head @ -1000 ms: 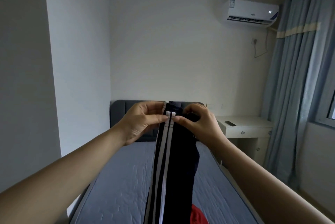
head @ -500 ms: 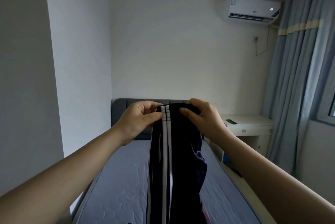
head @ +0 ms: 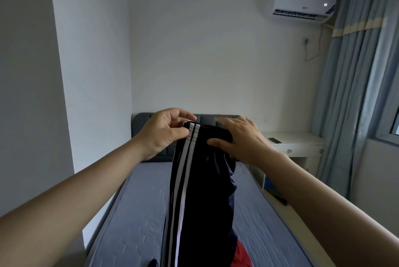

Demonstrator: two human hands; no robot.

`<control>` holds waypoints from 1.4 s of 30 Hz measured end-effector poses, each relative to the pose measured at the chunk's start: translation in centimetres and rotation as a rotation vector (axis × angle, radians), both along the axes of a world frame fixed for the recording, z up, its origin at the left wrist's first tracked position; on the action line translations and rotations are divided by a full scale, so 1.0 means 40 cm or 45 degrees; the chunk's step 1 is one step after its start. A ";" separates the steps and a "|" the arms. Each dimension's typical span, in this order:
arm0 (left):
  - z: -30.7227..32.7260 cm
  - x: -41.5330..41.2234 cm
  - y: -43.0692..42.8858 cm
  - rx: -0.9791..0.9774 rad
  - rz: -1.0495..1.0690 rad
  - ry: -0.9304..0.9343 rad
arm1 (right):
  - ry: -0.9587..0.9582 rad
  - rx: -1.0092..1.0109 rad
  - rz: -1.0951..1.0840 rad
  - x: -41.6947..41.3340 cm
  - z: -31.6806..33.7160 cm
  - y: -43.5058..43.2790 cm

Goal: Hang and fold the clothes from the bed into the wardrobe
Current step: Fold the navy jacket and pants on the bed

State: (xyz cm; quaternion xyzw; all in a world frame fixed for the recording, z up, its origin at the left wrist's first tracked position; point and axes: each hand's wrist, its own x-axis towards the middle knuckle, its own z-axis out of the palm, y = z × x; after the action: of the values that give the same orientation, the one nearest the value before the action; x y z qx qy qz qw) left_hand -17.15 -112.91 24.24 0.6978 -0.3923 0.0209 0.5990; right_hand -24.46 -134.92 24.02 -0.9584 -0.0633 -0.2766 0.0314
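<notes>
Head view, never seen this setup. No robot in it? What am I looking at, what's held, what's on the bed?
No robot here: a person wears one wide-angle camera on the head, looking forward and down, so the two bare arms are the wearer's own. The left hand pinches the top edge of dark trousers with white side stripes, which hang down over the bed. The right hand has its thumb on the front of that top edge. Its fingers are blurred, so its grip is unclear. On the bed, at the picture's bottom edge, lies a red garment, partly hidden by the trousers. A white desk stands beyond.
</notes>
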 end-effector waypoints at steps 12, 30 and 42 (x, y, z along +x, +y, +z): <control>0.063 0.021 0.077 0.515 0.203 -0.179 | -0.016 0.853 0.344 0.020 0.006 0.047; 0.090 0.007 0.055 0.924 0.255 -0.378 | 0.218 1.086 0.556 0.010 -0.056 0.105; 0.061 0.017 0.038 0.741 0.345 -0.430 | 0.411 1.147 -0.033 -0.005 -0.268 -0.013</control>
State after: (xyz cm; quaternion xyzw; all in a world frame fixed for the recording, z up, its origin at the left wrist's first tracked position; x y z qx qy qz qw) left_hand -16.47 -111.37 26.66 0.8714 -0.3791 0.1027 0.2939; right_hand -24.68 -135.43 13.28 -0.8809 0.0804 -0.1246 0.4495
